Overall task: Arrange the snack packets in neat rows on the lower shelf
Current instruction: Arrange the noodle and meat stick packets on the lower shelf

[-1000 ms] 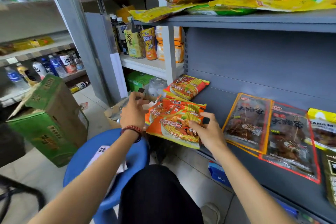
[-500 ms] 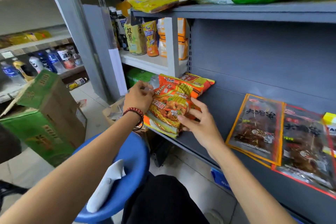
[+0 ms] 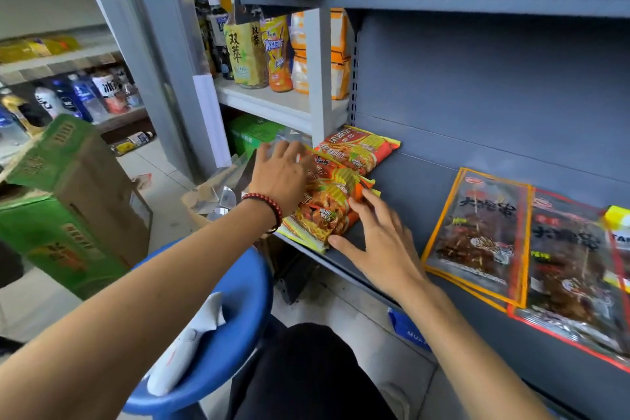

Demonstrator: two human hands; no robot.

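Orange-and-yellow plastic snack packets (image 3: 327, 208) lie stacked at the left end of the grey metal lower shelf (image 3: 409, 201). The flat left hand (image 3: 283, 177) and right hand (image 3: 378, 245) press their edges with straight fingers, gripping nothing, apparently squaring them. Next, the edges likely need nudging flush.

You are facing a grey painted-metal lower shelf (image 3: 409, 201), its finish matt and smooth. At its left front corner, the orange-and-yellow crinkled plastic-film noodle packets (image 3: 327, 211) are glossy and catch light along their creases. Further right along the front edge, the flat dark foil-and-clear-plastic snack pouches with orange and red borders (image 3: 477, 232) shine hard, with glare over their smooth faces. The round blue plastic stool (image 3: 245, 283) below you looks smooth with a soft sheen. The green printed cardboard box (image 3: 68, 201) is matt, with raw brown board on its flaps. The red bead bracelet (image 3: 269, 204) on your left wrist is polished. The pale floor tiles (image 3: 163, 215) look smooth and dull.
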